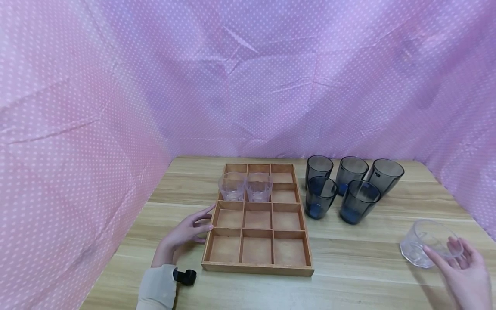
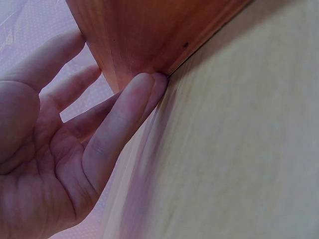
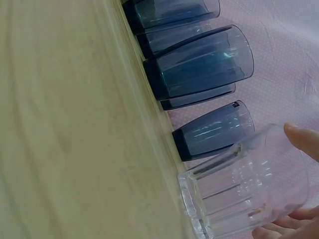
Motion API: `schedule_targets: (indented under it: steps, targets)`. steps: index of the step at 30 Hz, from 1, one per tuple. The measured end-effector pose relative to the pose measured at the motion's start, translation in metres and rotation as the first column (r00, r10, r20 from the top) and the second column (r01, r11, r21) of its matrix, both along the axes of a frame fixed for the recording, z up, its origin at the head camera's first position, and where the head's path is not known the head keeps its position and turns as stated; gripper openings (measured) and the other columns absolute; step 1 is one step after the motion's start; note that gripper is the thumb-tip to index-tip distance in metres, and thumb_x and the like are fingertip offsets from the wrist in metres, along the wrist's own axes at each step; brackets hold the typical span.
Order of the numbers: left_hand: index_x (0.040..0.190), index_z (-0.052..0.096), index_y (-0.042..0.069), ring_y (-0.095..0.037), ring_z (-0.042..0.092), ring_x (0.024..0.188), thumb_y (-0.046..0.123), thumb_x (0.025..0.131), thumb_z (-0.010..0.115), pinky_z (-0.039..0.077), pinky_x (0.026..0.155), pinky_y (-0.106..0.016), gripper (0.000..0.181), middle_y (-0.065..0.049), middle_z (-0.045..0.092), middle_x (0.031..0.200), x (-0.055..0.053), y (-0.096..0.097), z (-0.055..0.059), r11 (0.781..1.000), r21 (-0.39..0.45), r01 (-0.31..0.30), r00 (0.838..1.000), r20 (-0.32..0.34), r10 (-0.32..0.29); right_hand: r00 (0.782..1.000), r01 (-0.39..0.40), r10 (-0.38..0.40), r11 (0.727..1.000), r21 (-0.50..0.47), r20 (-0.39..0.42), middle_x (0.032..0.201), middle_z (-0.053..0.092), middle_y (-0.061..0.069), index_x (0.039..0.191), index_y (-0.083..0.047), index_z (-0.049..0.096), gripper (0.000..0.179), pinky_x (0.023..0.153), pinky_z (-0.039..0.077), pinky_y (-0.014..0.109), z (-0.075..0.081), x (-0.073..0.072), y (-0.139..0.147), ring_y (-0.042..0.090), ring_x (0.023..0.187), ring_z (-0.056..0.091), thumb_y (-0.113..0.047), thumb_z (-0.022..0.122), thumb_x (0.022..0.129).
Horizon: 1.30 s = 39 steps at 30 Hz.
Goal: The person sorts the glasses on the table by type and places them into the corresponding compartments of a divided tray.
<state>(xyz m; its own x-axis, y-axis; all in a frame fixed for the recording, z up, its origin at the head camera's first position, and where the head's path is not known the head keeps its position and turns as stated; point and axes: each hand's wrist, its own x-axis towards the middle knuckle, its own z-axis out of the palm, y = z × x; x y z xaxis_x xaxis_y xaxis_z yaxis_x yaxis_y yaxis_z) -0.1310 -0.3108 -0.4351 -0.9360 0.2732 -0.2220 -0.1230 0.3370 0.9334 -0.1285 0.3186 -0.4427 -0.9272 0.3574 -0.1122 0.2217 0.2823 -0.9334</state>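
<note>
A wooden compartment tray (image 1: 257,270) lies on the table, and my left hand (image 1: 190,230) touches its left side. In the left wrist view the loosely extended fingers and thumb of the left hand (image 2: 65,134) rest against the tray's outer wall (image 2: 144,40). Two clear glasses, the left one (image 1: 232,187) and the right one (image 1: 258,188), stand side by side in the tray's second row from the back. At the far right, my right hand (image 1: 465,267) grips another clear glass (image 1: 416,245) near its rim, thumb and fingers on opposite sides. Whether its base touches the table I cannot tell.
Several smoky blue-grey glasses (image 1: 358,202) stand in a cluster right of the tray, between it and the right hand. Wood-grain tabletop (image 1: 348,267) stretches across the front. A pink dotted cloth (image 1: 271,86) hangs behind and at both sides.
</note>
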Motion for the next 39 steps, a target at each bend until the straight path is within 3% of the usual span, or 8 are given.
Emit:
schedule_targets:
  steps: [8,16,25,33,36,39]
  targets:
    - [0.156,0.019,0.018,-0.048,0.044,0.128,0.023,0.097,0.059,0.059,0.085,-0.047,0.071,-0.034,0.022,0.152,-0.0021,-0.0024,-0.0001,1.0,-0.001,0.012,1.0,-0.002,-0.012,0.999,0.034,-0.036,0.999,-0.038,-0.04,0.16,0.011,-0.017,0.156,-0.02,0.003,0.092,0.106,0.02,-0.001,-0.0002,-0.0011,-0.0014,-0.007,0.144,0.011,-0.014,0.068,0.091]
    - [0.156,0.019,0.018,-0.049,0.044,0.128,0.024,0.097,0.06,0.059,0.085,-0.048,0.072,-0.034,0.022,0.151,-0.0031,-0.0019,0.0009,1.0,0.005,0.016,1.0,-0.001,-0.016,1.0,0.008,-0.008,0.989,0.144,0.001,0.158,0.009,-0.018,0.156,-0.018,-0.002,0.093,0.113,0.015,0.005,-0.0013,-0.0002,-0.0004,-0.007,0.144,0.007,-0.024,0.066,0.093]
    - [0.156,0.02,0.019,-0.049,0.044,0.128,0.025,0.096,0.061,0.059,0.085,-0.047,0.073,-0.035,0.023,0.151,-0.0023,-0.0017,0.0012,1.0,0.003,0.012,1.0,0.003,-0.012,0.996,0.086,-0.091,0.981,0.173,0.021,0.152,0.024,-0.027,0.156,-0.021,0.012,0.089,0.102,0.021,-0.005,0.002,0.0006,-0.0012,-0.017,0.135,0.021,-0.029,0.071,0.089]
    - [0.156,0.02,0.019,-0.048,0.045,0.127,0.025,0.096,0.061,0.059,0.085,-0.047,0.073,-0.034,0.023,0.151,-0.0022,-0.0011,0.0016,1.0,0.0,0.009,1.0,0.004,-0.009,0.997,0.055,-0.065,0.983,0.175,0.049,0.151,0.023,-0.03,0.156,-0.021,0.009,0.092,0.11,0.017,0.003,0.0011,-0.0004,0.0022,-0.012,0.139,0.017,-0.03,0.071,0.089]
    - [0.156,0.02,0.019,-0.048,0.045,0.127,0.025,0.096,0.061,0.059,0.085,-0.047,0.073,-0.034,0.024,0.151,-0.0024,-0.0008,0.0013,1.0,0.007,0.006,1.0,0.003,-0.006,0.999,0.037,-0.041,0.984,0.175,0.014,0.143,0.034,-0.033,0.156,-0.019,0.01,0.092,0.106,0.022,0.0,0.0029,-0.0007,0.0008,-0.015,0.136,0.02,-0.026,0.072,0.088]
    - [0.156,0.02,0.018,-0.048,0.045,0.127,0.025,0.096,0.061,0.059,0.085,-0.047,0.073,-0.034,0.024,0.151,-0.0024,-0.0011,0.0008,1.0,0.009,0.005,1.0,0.002,-0.005,0.999,0.021,-0.013,0.987,0.16,-0.051,0.123,0.041,-0.041,0.155,-0.018,0.016,0.092,0.091,0.032,-0.007,0.0045,-0.0019,-0.0012,-0.022,0.126,0.031,-0.018,0.075,0.085]
